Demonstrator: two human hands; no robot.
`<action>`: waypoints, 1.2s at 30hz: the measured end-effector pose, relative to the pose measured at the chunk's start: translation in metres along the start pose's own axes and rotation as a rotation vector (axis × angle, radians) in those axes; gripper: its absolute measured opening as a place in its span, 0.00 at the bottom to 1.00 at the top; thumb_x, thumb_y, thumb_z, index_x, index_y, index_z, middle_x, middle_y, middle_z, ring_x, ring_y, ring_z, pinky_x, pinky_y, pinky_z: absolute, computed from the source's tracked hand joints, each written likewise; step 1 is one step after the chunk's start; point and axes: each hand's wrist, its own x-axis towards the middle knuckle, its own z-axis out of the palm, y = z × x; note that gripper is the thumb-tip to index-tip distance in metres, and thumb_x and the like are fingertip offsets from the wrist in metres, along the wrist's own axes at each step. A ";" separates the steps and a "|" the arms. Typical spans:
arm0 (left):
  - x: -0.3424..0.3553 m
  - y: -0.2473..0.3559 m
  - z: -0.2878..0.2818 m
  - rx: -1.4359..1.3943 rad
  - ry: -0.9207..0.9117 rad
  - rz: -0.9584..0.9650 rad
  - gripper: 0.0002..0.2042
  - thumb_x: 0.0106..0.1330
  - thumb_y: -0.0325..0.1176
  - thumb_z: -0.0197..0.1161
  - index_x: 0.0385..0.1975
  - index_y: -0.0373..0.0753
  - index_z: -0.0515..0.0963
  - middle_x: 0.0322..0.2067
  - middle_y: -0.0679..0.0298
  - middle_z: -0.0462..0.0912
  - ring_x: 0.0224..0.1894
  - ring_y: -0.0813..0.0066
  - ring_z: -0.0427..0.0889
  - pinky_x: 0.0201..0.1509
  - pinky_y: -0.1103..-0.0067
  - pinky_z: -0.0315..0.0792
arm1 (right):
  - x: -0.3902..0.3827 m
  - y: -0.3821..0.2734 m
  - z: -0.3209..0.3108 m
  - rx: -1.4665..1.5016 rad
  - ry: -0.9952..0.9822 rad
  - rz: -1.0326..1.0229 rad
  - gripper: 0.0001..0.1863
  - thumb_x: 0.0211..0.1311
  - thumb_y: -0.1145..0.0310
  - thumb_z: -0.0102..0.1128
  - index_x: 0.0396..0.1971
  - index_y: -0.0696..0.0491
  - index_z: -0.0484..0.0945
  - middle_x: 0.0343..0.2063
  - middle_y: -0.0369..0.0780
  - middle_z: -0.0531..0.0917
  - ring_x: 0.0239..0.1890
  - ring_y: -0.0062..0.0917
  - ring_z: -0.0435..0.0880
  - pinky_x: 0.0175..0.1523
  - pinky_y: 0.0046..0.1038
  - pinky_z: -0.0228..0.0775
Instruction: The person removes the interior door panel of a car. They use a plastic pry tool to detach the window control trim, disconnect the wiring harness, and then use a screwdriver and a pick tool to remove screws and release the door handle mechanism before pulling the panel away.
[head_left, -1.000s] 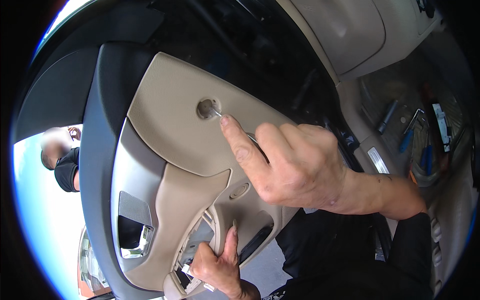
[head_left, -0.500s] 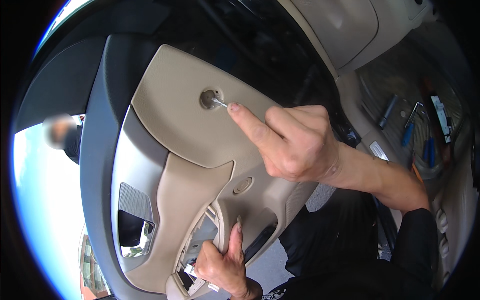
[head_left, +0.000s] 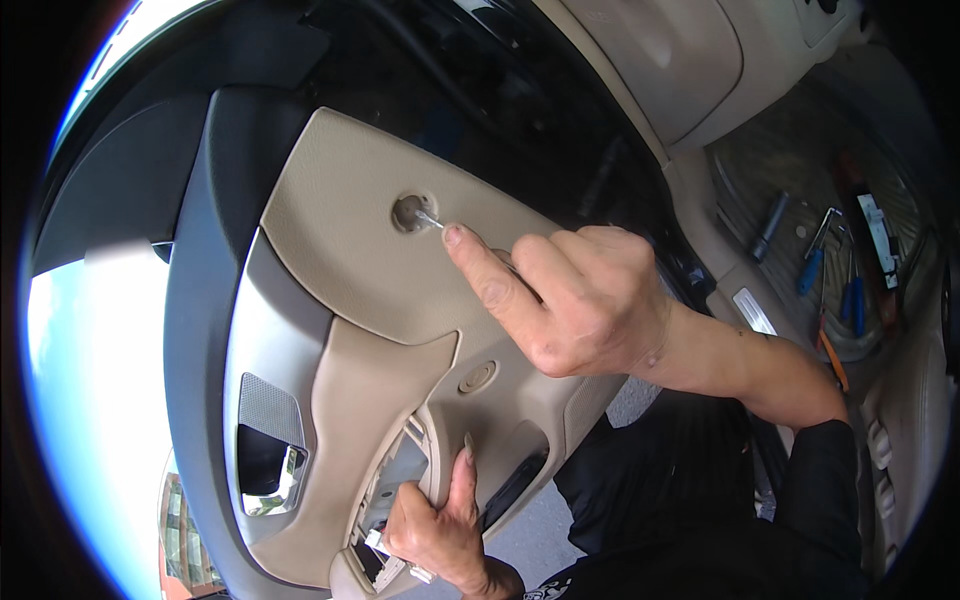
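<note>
A beige car door panel stands before me, with a round recess in its upper part. My right hand is closed around a thin metal-shafted tool, index finger stretched along it. The tool's tip reaches into the recess; its handle is hidden in my palm. Lower down, my left hand wraps its fingers round the edge of the armrest pull handle, thumb pointing up. Beside these fingers, the armrest opening is uncovered and shows a white connector.
On the car's floor mat at the right lie a dark flashlight, blue-handled tools, an orange-handled tool and a switch strip. A silver door handle bezel sits at the panel's left. The beige dashboard borders the top right.
The view has shifted slightly. My right hand stays at the recess, the tool tip still inside. My left hand keeps its hold. A person beyond the door has left the picture.
</note>
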 end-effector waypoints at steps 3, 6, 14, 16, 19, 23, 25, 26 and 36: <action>-0.001 0.000 0.000 0.002 -0.001 0.001 0.27 0.54 0.48 0.82 0.17 0.32 0.72 0.14 0.51 0.78 0.12 0.56 0.68 0.19 0.69 0.66 | 0.007 -0.005 -0.010 -0.156 -0.052 -0.081 0.20 0.49 0.76 0.63 0.45 0.59 0.88 0.15 0.30 0.62 0.13 0.14 0.62 0.16 0.16 0.57; -0.002 -0.001 0.001 -0.007 0.004 0.007 0.27 0.54 0.47 0.82 0.17 0.32 0.72 0.15 0.51 0.78 0.12 0.56 0.69 0.19 0.69 0.67 | 0.005 0.001 -0.005 -0.161 -0.043 -0.125 0.20 0.49 0.76 0.64 0.44 0.60 0.89 0.14 0.29 0.62 0.13 0.13 0.62 0.15 0.16 0.56; -0.005 0.002 0.004 -0.038 0.046 -0.021 0.27 0.54 0.47 0.82 0.17 0.33 0.71 0.13 0.52 0.75 0.12 0.56 0.68 0.19 0.69 0.67 | -0.003 -0.005 0.007 0.105 0.046 0.068 0.23 0.48 0.77 0.64 0.48 0.63 0.86 0.15 0.30 0.64 0.13 0.14 0.64 0.15 0.18 0.59; -0.005 0.000 0.003 0.007 0.035 0.006 0.27 0.54 0.47 0.82 0.17 0.33 0.71 0.13 0.52 0.76 0.12 0.56 0.68 0.19 0.69 0.67 | -0.004 -0.009 0.010 0.185 0.059 0.140 0.25 0.47 0.78 0.64 0.50 0.64 0.85 0.16 0.31 0.64 0.12 0.14 0.65 0.14 0.19 0.60; -0.004 -0.001 0.005 0.028 0.049 0.004 0.30 0.51 0.52 0.83 0.15 0.36 0.67 0.12 0.55 0.73 0.13 0.55 0.69 0.19 0.67 0.65 | -0.009 -0.009 0.021 0.266 0.127 0.186 0.28 0.46 0.86 0.60 0.54 0.63 0.84 0.15 0.31 0.62 0.11 0.16 0.64 0.15 0.21 0.58; -0.004 -0.002 0.008 0.013 0.051 -0.020 0.32 0.49 0.53 0.83 0.13 0.37 0.65 0.12 0.57 0.71 0.13 0.55 0.70 0.19 0.65 0.64 | -0.010 -0.008 0.018 0.254 0.093 0.166 0.27 0.47 0.84 0.60 0.53 0.63 0.84 0.15 0.32 0.63 0.12 0.16 0.65 0.15 0.21 0.59; -0.002 -0.001 0.007 -0.002 0.059 -0.014 0.32 0.50 0.53 0.83 0.13 0.37 0.65 0.12 0.57 0.71 0.13 0.55 0.69 0.19 0.65 0.63 | -0.008 -0.006 0.015 0.205 0.071 0.140 0.25 0.48 0.79 0.61 0.51 0.62 0.85 0.15 0.31 0.64 0.12 0.15 0.65 0.15 0.19 0.59; -0.001 -0.001 0.007 -0.010 0.063 -0.011 0.32 0.50 0.53 0.83 0.13 0.37 0.65 0.11 0.57 0.71 0.13 0.55 0.69 0.19 0.65 0.63 | -0.007 -0.006 0.013 0.120 0.066 0.096 0.25 0.48 0.78 0.61 0.50 0.62 0.86 0.15 0.31 0.63 0.13 0.15 0.64 0.15 0.19 0.58; -0.005 0.000 0.005 -0.027 0.056 -0.031 0.27 0.53 0.46 0.83 0.16 0.33 0.70 0.14 0.53 0.76 0.12 0.58 0.67 0.19 0.70 0.65 | -0.001 0.003 0.004 -0.145 0.006 -0.132 0.25 0.47 0.78 0.65 0.51 0.59 0.87 0.16 0.29 0.63 0.14 0.15 0.59 0.17 0.19 0.49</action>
